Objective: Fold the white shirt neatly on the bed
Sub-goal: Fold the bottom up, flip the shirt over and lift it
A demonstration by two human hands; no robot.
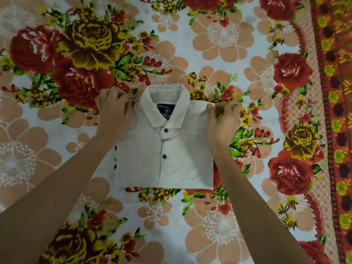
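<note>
The white shirt (167, 157) lies folded into a compact rectangle in the middle of the bed, collar at the far end, dark label showing inside the neck and two dark buttons down the front. My left hand (114, 111) grips the shirt's left shoulder, fingers curled over the fabric edge. My right hand (222, 121) pinches the right shoulder corner between thumb and fingers. Both forearms reach in from the bottom corners of the view.
The bed is covered by a sheet (219, 44) printed with large red, yellow and peach flowers. A red and orange patterned border strip (331, 92) runs down the right side.
</note>
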